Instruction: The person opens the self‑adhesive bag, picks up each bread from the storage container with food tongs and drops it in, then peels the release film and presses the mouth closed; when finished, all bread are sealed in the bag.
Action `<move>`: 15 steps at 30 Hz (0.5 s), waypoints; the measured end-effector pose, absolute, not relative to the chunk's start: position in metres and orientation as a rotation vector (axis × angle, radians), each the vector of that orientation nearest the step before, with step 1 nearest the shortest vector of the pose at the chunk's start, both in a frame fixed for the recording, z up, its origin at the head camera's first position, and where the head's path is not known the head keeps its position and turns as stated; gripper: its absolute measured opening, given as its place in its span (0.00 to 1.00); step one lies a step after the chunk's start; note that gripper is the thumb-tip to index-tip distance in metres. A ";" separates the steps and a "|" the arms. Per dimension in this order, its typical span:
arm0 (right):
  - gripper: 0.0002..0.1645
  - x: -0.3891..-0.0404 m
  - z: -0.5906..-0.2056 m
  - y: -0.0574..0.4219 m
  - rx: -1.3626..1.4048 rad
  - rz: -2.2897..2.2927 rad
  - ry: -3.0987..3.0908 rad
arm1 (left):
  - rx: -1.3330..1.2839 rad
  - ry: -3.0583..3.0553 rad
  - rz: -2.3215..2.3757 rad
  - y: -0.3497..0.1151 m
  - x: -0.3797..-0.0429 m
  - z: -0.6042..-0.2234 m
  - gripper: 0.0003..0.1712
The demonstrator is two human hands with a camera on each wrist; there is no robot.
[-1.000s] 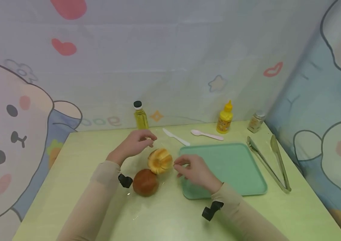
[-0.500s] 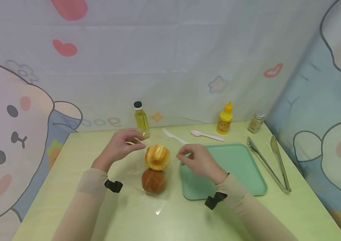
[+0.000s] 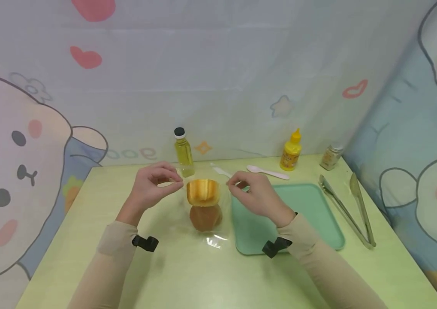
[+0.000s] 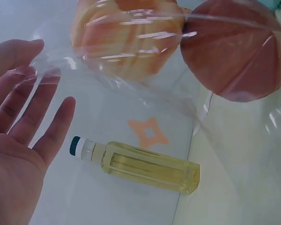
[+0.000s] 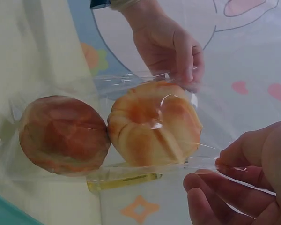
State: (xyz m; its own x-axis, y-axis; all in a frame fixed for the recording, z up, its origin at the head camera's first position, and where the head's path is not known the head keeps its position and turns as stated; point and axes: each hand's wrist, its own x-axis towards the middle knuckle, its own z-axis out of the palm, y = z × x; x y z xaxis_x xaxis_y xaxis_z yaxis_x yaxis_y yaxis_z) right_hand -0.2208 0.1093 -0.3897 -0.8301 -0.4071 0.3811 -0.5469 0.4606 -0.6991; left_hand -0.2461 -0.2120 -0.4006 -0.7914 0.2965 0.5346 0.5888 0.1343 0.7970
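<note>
A clear plastic bag hangs upright between my two hands, with two breads inside. The upper one is a golden, ridged bun; under it sits a round brown bun, seen through the film. My left hand pinches the bag's upper left edge between thumb and fingertips. At the opposite upper edge, my right hand pinches the film, as the right wrist view also shows. In the left wrist view, the film stretches from the left thumb and fingers across both buns.
Right of the bag lies a green tray, partly behind my right hand. Metal tongs lie beyond its right side. Along the back are an oil bottle, white knife, pink spoon, yellow squeeze bottle and small jar.
The bag has swung upright, so the brown bun now hangs straight below the golden one. My right hand has risen, and my left hand has shifted left, then slightly up.
</note>
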 end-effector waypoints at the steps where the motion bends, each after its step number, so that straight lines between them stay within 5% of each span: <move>1: 0.09 -0.221 -0.389 0.109 0.838 1.305 -2.538 | -0.876 -2.153 -1.721 -0.213 -0.245 -0.401 0.05; 11: 0.09 -0.224 -0.384 0.108 0.813 1.341 -2.512 | -0.959 -2.158 -1.770 -0.222 -0.240 -0.401 0.21; 15: 0.09 -0.224 -0.382 0.107 0.811 1.363 -2.521 | -0.934 -2.235 -1.584 -0.224 -0.241 -0.402 0.15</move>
